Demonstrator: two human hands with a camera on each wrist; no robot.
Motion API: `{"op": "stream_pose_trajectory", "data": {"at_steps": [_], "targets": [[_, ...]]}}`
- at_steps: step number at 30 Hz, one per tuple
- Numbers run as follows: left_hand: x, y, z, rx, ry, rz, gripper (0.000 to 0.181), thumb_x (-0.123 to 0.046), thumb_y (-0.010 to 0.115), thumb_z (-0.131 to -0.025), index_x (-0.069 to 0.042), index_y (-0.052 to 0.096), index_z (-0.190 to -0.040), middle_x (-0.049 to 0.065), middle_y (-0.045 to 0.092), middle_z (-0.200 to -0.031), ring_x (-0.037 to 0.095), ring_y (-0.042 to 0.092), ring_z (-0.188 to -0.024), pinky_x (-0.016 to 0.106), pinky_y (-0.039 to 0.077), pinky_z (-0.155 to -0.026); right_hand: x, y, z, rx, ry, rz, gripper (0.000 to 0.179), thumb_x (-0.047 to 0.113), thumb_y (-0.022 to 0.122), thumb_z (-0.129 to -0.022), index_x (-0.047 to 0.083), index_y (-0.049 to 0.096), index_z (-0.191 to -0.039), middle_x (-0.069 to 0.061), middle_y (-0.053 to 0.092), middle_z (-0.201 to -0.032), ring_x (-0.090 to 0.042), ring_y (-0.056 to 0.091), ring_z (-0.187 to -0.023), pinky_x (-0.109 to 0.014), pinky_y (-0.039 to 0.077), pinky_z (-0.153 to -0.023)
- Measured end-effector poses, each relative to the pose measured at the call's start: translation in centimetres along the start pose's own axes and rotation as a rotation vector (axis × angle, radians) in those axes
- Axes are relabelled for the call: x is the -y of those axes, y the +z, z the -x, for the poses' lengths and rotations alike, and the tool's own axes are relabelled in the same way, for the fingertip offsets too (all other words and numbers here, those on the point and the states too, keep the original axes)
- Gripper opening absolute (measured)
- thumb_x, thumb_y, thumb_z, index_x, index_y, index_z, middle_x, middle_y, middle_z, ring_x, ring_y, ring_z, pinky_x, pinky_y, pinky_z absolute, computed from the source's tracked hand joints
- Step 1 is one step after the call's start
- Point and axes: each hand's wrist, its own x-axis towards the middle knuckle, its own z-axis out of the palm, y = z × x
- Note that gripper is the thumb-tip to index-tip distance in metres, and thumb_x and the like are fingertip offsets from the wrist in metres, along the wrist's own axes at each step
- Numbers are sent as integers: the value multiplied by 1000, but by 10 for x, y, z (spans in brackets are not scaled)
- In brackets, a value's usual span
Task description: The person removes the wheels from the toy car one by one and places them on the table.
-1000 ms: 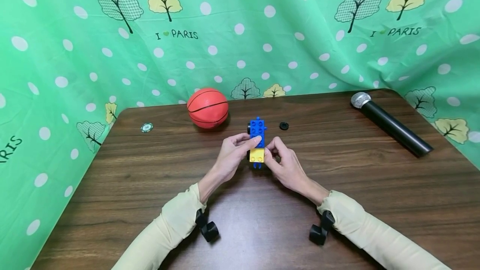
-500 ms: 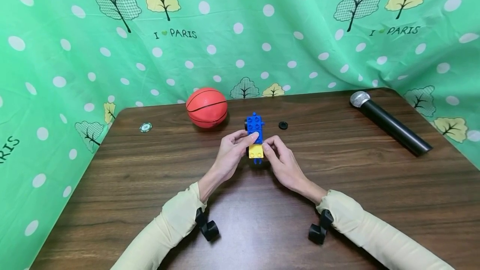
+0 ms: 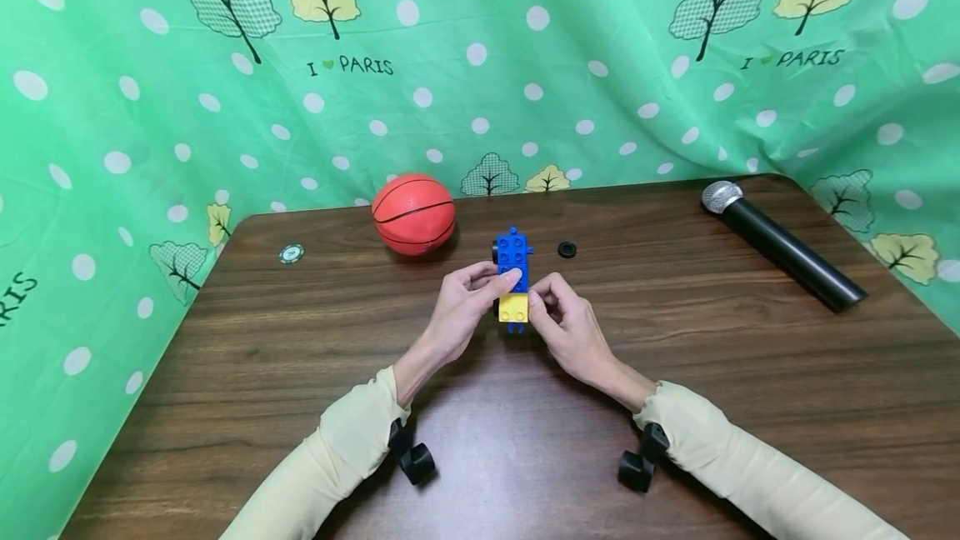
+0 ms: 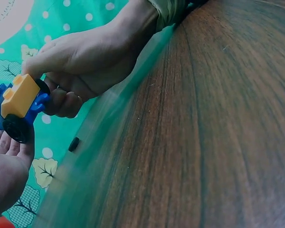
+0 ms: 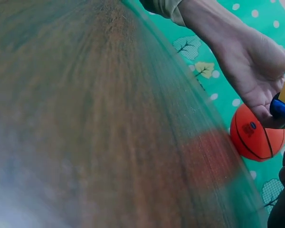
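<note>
Held above the table is a toy car of building bricks (image 3: 513, 250), blue with a yellow brick (image 3: 513, 307) at the near end. My left hand (image 3: 467, 311) grips it from the left, thumb across the blue studs. My right hand (image 3: 567, 325) pinches at the car's right side, by the yellow brick; in the left wrist view a black wheel (image 4: 42, 86) shows at those fingers. Another black wheel (image 4: 16, 128) sits on the opposite side. At the far right of the car a blue axle stub sticks out bare. A loose black wheel (image 3: 567, 250) lies on the table beyond my right hand.
On the brown wooden table (image 3: 675, 290), a red basketball (image 3: 414, 215) stands at the back. A poker chip (image 3: 292, 253) lies at left and a black microphone (image 3: 783, 246) at right. A green curtain (image 3: 480, 57) hangs behind the table.
The toy car tipped and shifted slightly away, then came back a little towards me. Both hands keep their hold on it; the other things stay put.
</note>
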Motion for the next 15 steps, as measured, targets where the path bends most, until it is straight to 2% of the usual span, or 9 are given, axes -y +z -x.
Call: {"op": "stream_pose_trajectory", "data": {"at_steps": [8,15], "targets": [[-1,-2,0,1,-28,4,30,-12,68,-98,11,65,-117,8,73,-95,12,66,-85,25,53,-77,-3,-3,-4,59,-26,3,4,0,57,-97,4,56,-96,2,62,-78,-9,55,-69,-23,48,-61],[1,-10,-2,-60,-63,31,34,-12,67,-99,11,59,-122,5,70,-96,10,63,-86,23,51,-78,-4,-9,-7,77,-29,64,11,0,65,-99,7,63,-108,3,57,-84,-12,55,-74,-26,47,-65]]}}
